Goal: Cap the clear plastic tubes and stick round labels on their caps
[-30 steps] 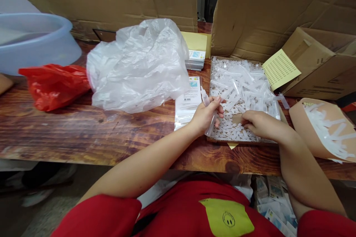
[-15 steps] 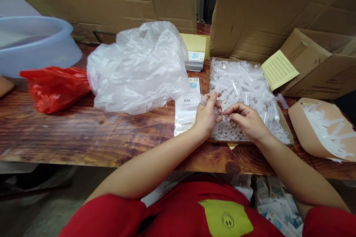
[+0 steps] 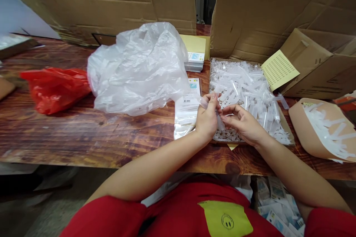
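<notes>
My left hand (image 3: 207, 118) is closed round a clear plastic piece (image 3: 220, 121), whose lower end sticks out below the fingers. Close against it, my right hand (image 3: 243, 122) has thumb and forefinger pinched near that piece; what lies between these fingertips is too small to make out. Both hands are over the near left part of a shallow cardboard tray (image 3: 286, 133) heaped with clear plastic pieces (image 3: 236, 77). Just left of the tray lie printed cards in clear wrapping (image 3: 185, 113).
A crumpled white plastic bag (image 3: 139, 70) and a red bag (image 3: 57, 89) lie to the left. Behind the cards is a card stack (image 3: 194, 63). On the right are a beige container (image 3: 308, 129) with white strips, a yellow sheet (image 3: 279, 69) and an open carton (image 3: 314, 66).
My right hand has moved slightly left, up against my left hand. More of the clear piece shows below my left fingers. The blue basin at the far left has left the view.
</notes>
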`<state>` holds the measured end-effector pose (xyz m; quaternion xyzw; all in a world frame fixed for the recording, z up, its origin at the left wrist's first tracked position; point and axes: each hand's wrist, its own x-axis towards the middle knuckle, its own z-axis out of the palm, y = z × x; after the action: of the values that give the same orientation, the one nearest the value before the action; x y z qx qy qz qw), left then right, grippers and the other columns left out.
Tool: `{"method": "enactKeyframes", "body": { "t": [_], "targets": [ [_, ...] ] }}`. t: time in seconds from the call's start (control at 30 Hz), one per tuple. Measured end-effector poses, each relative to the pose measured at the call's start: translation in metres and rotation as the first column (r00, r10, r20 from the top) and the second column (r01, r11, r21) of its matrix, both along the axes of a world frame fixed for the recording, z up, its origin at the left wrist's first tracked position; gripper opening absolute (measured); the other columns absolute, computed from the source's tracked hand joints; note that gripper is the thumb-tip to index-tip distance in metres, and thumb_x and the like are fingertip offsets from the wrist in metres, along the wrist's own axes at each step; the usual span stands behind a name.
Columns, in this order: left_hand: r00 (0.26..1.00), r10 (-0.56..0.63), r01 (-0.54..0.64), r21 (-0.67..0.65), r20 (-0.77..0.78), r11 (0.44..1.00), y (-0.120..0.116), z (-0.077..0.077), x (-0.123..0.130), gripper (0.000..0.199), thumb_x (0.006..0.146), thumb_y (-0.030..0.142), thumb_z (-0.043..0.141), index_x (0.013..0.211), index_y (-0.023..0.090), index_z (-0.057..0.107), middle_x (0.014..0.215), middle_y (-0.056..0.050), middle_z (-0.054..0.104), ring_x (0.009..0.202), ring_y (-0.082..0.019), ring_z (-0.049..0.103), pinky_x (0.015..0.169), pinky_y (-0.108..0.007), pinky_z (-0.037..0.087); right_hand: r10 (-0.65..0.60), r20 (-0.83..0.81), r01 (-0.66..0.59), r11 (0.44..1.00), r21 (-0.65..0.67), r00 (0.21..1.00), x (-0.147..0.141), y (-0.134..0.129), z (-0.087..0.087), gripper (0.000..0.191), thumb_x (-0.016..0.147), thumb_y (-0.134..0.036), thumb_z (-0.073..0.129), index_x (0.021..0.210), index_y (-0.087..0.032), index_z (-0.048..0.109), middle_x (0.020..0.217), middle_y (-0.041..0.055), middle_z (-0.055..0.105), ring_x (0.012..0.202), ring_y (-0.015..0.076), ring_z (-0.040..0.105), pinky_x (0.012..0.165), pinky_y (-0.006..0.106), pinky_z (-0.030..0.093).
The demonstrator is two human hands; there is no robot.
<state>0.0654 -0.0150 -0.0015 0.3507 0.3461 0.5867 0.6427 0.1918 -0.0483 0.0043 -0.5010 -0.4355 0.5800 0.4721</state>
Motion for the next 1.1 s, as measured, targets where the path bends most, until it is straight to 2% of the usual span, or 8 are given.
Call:
{"method": "enactKeyframes", "body": {
  "t": [0.13, 0.27, 0.43, 0.5, 0.6, 0.77, 0.97, 1.1],
  "targets": [
    [0.999, 0.034, -0.035, 0.029, 0.034, 0.999, -0.001, 0.003, 0.0, 0.025, 0.098, 0.044, 0.062, 0.095, 0.019, 0.06, 0.067, 0.005, 0.051, 0.06, -0.008, 0.051, 0.062, -0.02, 0.045, 0.02, 0.058, -0.019, 1.0, -0.006, 0.998, 0.001, 0.001, -0.002, 0.062, 0.048, -0.044, 0.1, 0.088, -0.022, 0.057, 0.093, -0.0016, 0.065, 0.08, 0.0123, 0.061, 0.072, 0.028, 0.052],
    [0.992, -0.006, 0.0, 0.04, 0.126, 0.999, -0.002, 0.007, 0.0, 0.027, 0.094, 0.045, 0.067, 0.095, 0.019, 0.059, 0.067, 0.005, 0.057, 0.065, -0.011, 0.06, 0.071, -0.024, 0.051, 0.146, 0.086, -0.139, 0.987, -0.081, 0.986, 0.0, 0.0, -0.001, 0.058, 0.05, -0.047, 0.099, 0.086, -0.02, 0.062, 0.085, -0.002, 0.062, 0.081, 0.0129, 0.058, 0.074, 0.028, 0.048],
    [0.992, 0.049, -0.049, -0.008, 0.114, 0.999, 0.007, 0.009, -0.009, 0.027, 0.092, 0.044, 0.07, 0.092, 0.018, 0.061, 0.081, 0.001, 0.064, 0.078, -0.011, 0.066, 0.075, -0.023, 0.052, 0.28, 0.034, -0.271, 0.949, -0.162, 0.959, 0.004, -0.003, 0.009, 0.051, 0.059, -0.049, 0.095, 0.087, -0.018, 0.066, 0.076, -0.0039, 0.059, 0.067, 0.0091, 0.05, 0.061, 0.025, 0.038],
    [0.995, 0.051, -0.047, -0.041, 0.087, 0.998, 0.013, 0.007, -0.014, 0.028, 0.092, 0.044, 0.07, 0.093, 0.017, 0.063, 0.078, 0.002, 0.061, 0.068, -0.008, 0.06, 0.063, -0.018, 0.046, 0.22, 0.03, -0.216, 0.97, -0.111, 0.975, 0.008, -0.004, 0.013, 0.051, 0.06, -0.049, 0.095, 0.087, -0.019, 0.065, 0.077, -0.0046, 0.058, 0.062, 0.0072, 0.046, 0.055, 0.024, 0.033],
    [0.994, -0.072, 0.08, -0.1, 0.081, 0.992, 0.017, 0.003, -0.018, 0.034, 0.09, 0.048, 0.072, 0.091, 0.016, 0.061, 0.069, 0.005, 0.055, 0.054, -0.005, 0.048, 0.053, -0.016, 0.038, 0.082, 0.052, -0.082, 0.997, -0.004, 0.995, 0.014, -0.002, 0.015, 0.053, 0.059, -0.052, 0.094, 0.087, -0.02, 0.063, 0.079, -0.0045, 0.058, 0.06, 0.0065, 0.044, 0.051, 0.023, 0.03],
    [0.943, -0.333, 0.333, -0.031, -0.019, 0.943, 0.006, -0.002, -0.014, 0.049, 0.074, 0.055, 0.084, 0.08, 0.018, 0.051, 0.065, 0.006, 0.053, 0.054, -0.005, 0.048, 0.051, -0.016, 0.04, -0.087, 0.122, 0.055, 0.969, 0.241, 0.989, 0.018, 0.003, 0.008, 0.055, 0.062, -0.058, 0.092, 0.089, -0.022, 0.061, 0.083, -0.0031, 0.061, 0.07, 0.01, 0.052, 0.063, 0.025, 0.045],
    [0.856, -0.516, 0.515, -0.053, -0.025, 0.856, -0.004, 0.002, -0.016, 0.058, 0.066, 0.061, 0.086, 0.089, 0.021, 0.052, 0.085, 0.001, 0.062, 0.074, -0.016, 0.066, 0.044, -0.021, 0.051, -0.116, 0.301, -0.018, 0.913, 0.408, 0.947, 0.016, 0.002, -0.001, 0.049, 0.075, -0.068, 0.08, 0.09, -0.026, 0.06, 0.082, -0.0003, 0.06, 0.07, 0.0147, 0.053, 0.061, 0.03, 0.045],
    [0.825, -0.564, 0.565, -0.035, 0.026, 0.825, -0.002, 0.004, -0.018, 0.054, 0.066, 0.055, 0.088, 0.091, 0.02, 0.055, 0.077, 0.003, 0.061, 0.067, -0.015, 0.065, 0.046, -0.022, 0.053, -0.136, 0.417, -0.079, 0.885, 0.459, 0.899, 0.016, -0.001, 0.0, 0.039, 0.08, -0.06, 0.079, 0.092, -0.026, 0.064, 0.088, 0.0022, 0.059, 0.073, 0.0166, 0.054, 0.058, 0.031, 0.045]
  ]
}}
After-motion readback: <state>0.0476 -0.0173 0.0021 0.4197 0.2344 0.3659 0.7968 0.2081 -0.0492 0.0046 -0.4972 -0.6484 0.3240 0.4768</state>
